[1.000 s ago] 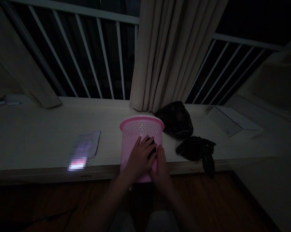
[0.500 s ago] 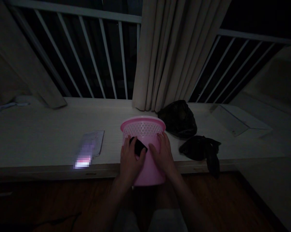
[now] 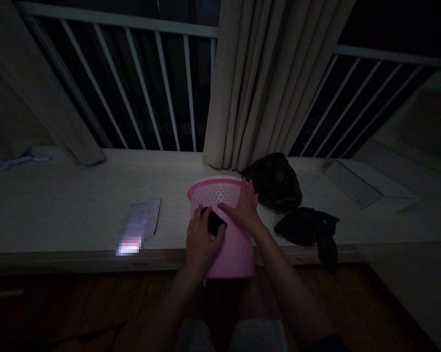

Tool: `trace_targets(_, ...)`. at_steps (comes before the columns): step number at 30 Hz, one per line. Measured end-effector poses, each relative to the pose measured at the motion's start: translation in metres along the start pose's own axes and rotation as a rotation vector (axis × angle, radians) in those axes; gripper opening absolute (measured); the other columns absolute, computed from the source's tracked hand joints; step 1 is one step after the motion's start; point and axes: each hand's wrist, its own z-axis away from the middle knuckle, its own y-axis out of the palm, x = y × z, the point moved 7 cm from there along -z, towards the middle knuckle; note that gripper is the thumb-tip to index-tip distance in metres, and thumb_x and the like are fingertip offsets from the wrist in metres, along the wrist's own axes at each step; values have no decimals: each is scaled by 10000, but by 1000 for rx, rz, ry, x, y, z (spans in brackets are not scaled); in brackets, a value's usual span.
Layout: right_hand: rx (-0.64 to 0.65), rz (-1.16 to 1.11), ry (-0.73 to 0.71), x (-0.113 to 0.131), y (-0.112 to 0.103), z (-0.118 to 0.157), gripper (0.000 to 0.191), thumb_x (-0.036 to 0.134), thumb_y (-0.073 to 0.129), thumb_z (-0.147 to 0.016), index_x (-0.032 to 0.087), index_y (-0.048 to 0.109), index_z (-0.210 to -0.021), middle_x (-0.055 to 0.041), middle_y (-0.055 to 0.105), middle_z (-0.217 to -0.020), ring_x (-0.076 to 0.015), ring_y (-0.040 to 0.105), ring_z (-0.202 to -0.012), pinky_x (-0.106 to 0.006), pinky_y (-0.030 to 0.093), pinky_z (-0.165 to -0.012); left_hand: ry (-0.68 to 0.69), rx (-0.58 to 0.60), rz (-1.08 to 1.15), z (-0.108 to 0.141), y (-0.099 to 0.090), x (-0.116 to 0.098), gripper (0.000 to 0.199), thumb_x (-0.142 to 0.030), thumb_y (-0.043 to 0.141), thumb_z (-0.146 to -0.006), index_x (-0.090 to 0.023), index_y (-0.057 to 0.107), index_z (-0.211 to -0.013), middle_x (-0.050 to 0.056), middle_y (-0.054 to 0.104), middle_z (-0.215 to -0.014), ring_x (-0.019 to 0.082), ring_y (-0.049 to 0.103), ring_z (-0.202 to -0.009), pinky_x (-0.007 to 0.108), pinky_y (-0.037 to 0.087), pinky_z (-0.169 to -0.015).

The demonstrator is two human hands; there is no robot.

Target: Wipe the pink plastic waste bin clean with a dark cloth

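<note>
A pink wastebasket (image 3: 229, 259) with a honeycomb-mesh upper band stands in front of me at the ledge's front edge. My left hand (image 3: 201, 239) is closed around a small black oblong object (image 3: 215, 223) at the near side of the basket; its exact kind is too dark to make out. My right hand (image 3: 244, 208), thumb and fingers spread, rests at the basket's upper right side near the rim. Just right of the basket lies a crumpled black plastic bag (image 3: 275, 181). A second, knotted black plastic bag (image 3: 304, 227) droops over the ledge's edge.
On the white ledge (image 3: 77, 210), a paper booklet (image 3: 150, 215) lies to the left, beside a brightly lit, blurred patch. A white box-like piece (image 3: 367, 186) sits at the right. Beige curtains (image 3: 242, 98) and a white railing (image 3: 139, 78) stand behind.
My right hand has moved up the basket toward its rim, fingers now spread wider. My left hand keeps the black object at the basket's near side. The view has shifted slightly.
</note>
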Motion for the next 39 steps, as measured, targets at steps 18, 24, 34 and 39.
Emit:
trace_targets(18,369,402,-115,60,-3,-79,699,726,329,-899,170,751,-852,-149,746,-970,-276,677,-997,-335,465,-870,-2,-15,77,13,-3,8,601,-389,566,-857,-93,421,-1359,221,425,-1444,338,391,-1359,548,370,-1094)
trace_targets(24,337,483,-75,60,1,-73,662,636,288,-953,163,752,-968,-151,742,-1020,-269,669,-1027,-331,456,-881,-63,-7,167,14,-4,12,677,-421,589,-839,-97,370,-1391,207,443,-1437,325,398,-1357,541,345,-1118)
trace_targets(34,320,521,-56,57,-3,-68,676,627,286,-945,142,756,-970,-164,744,-978,-274,691,-975,-325,471,-826,5,-51,110,22,-7,9,625,-474,598,-851,-90,461,-1325,219,498,-1385,317,452,-1317,539,395,-1079)
trace_targets(39,282,533,-47,52,-7,-63,654,599,265,-962,163,750,-1015,-160,740,-1020,-270,680,-1009,-328,467,-841,41,-19,0,22,-7,-1,597,-480,579,-862,-120,500,-1331,199,472,-1413,324,444,-1322,511,410,-1070)
